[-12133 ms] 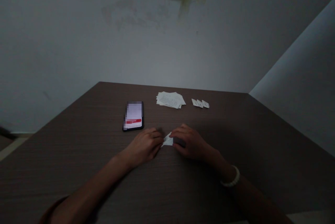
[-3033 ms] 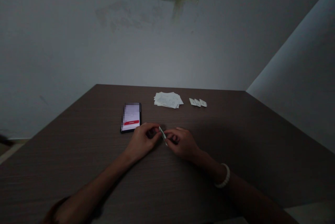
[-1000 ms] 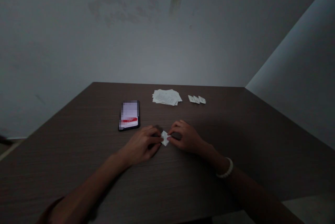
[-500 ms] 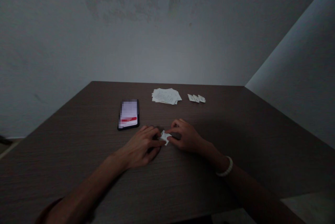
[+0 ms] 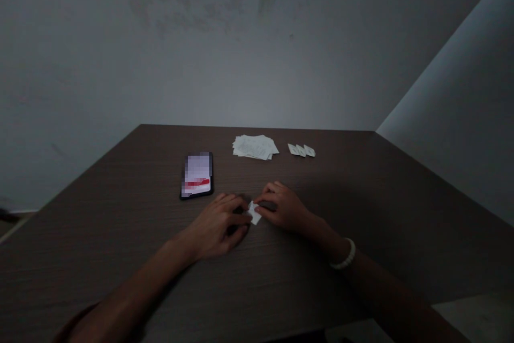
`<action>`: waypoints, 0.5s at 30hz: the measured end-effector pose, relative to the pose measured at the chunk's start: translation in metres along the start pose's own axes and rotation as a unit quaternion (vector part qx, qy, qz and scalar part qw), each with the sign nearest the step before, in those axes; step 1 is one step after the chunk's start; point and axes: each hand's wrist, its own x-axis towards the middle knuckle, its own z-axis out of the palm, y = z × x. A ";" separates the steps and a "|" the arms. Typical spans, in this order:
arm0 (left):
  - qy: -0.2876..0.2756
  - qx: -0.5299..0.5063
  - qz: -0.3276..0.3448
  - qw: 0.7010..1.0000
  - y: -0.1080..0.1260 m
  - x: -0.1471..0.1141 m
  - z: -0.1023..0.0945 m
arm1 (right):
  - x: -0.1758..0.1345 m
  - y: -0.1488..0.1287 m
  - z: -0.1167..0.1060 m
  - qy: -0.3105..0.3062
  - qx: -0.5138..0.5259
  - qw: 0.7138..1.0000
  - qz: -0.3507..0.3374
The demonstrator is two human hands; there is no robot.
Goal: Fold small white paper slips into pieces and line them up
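Observation:
A small piece of white paper [image 5: 255, 215] lies on the table between my hands, its sides partly covered by fingertips. My left hand [image 5: 222, 225] rests on the tabletop at the paper's left edge, with curled fingers touching it. From the right, my right hand [image 5: 283, 208] pinches the upper right part of the paper between thumb and fingers. A pale beaded bracelet [image 5: 346, 255] circles my right wrist. Whether the paper is folded is too small to make out.
The brown table [image 5: 120, 188] meets a grey wall [image 5: 257, 81] at the back. A phone [image 5: 197, 174] with a lit screen lies left of my hands. Further back are a loose pile of white papers [image 5: 255, 147] and several small folded papers [image 5: 301, 150] to its right.
The small paper has turned slightly and shows a smoother face. Its lower corner sits a little lower. Both hands have stayed almost in place, with only small finger shifts.

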 end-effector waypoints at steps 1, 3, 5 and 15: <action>0.002 0.000 0.002 1.000 0.000 0.000 0.000 | 0.000 0.000 -0.001 -0.004 -0.008 1.000 -0.003; 0.011 0.003 0.007 1.000 0.000 0.001 0.001 | -0.001 -0.001 -0.002 -0.014 -0.032 0.999 -0.012; 0.019 0.009 0.011 1.000 0.000 0.001 0.001 | -0.001 -0.002 -0.005 -0.024 -0.064 0.997 -0.028; 0.008 0.029 0.013 0.999 0.003 0.002 -0.003 | -0.001 -0.005 -0.011 -0.033 -0.139 0.986 -0.082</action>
